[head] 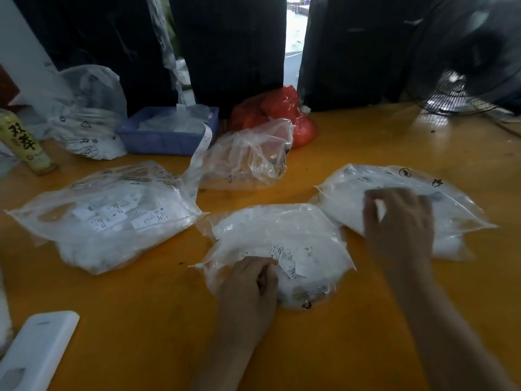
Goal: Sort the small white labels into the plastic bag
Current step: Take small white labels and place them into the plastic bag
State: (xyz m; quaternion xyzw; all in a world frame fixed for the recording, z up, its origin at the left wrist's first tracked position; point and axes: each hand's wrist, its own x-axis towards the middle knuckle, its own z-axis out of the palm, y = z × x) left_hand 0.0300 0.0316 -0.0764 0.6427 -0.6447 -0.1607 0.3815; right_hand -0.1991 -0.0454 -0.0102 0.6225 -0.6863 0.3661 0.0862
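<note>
Clear plastic bags already bulge with small white labels; left hand pinches some, right hand blurred, grip unclear

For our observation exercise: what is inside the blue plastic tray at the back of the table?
The blue plastic tray holds crumpled clear plastic and white paper, and a long white paper strip hangs over its front rim. Its wall hides whatever lies beneath.
</note>
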